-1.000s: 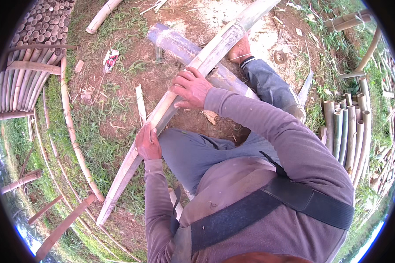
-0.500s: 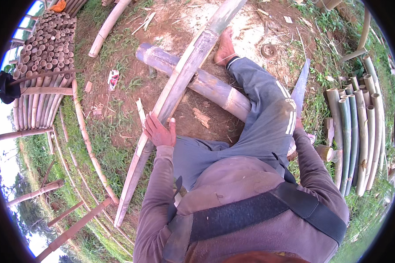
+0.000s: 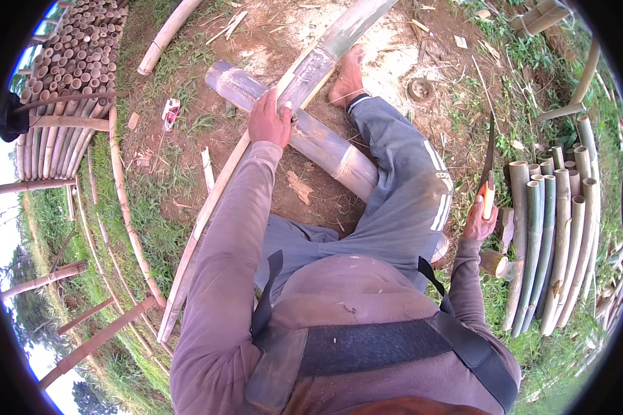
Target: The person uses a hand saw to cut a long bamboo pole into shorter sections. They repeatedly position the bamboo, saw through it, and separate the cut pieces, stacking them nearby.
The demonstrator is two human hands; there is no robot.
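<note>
A long split bamboo pole (image 3: 318, 69) slants from the top of the view down past my left side. It rests across a thick bamboo log (image 3: 346, 158) lying on the ground. My left hand (image 3: 268, 121) grips the pole just where it crosses the log, fingers over the far side and thumb on the near side. Out to the right, my right hand (image 3: 479, 220) is closed around the orange handle of a handsaw (image 3: 489, 162). The saw points away from me with its blade nearly edge-on, apart from the pole.
My bare foot (image 3: 347, 81) is beside the pole, near the log. Several cut bamboo poles (image 3: 536, 242) lie stacked at the right. A large bamboo stack (image 3: 76, 62) stands at the far left. A bamboo ring (image 3: 420, 89) and wood chips lie on the ground.
My left hand has slid forward along the pole to the crossing with the log. My right hand has moved outward to the right, and the saw blade has turned from broadside to nearly edge-on.
</note>
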